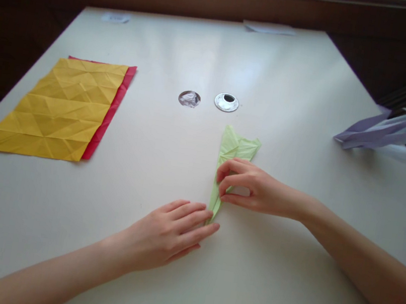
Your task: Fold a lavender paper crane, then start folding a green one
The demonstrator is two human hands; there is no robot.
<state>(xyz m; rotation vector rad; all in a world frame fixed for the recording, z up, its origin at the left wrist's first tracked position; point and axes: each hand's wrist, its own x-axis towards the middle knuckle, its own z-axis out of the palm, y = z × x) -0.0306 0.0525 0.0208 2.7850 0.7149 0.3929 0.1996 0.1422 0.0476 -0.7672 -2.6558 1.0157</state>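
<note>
The folded green paper (233, 156) lies between both hands: left hand (172, 231) flat on its tip, right hand (251, 187) pinching its middle

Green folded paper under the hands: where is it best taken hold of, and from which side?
Probably the wide far end of the green folded paper, coming from the far side of the table. That end lies flat and uncovered, while the right hand pinches the middle and the left hand presses the narrow near tip.
</note>
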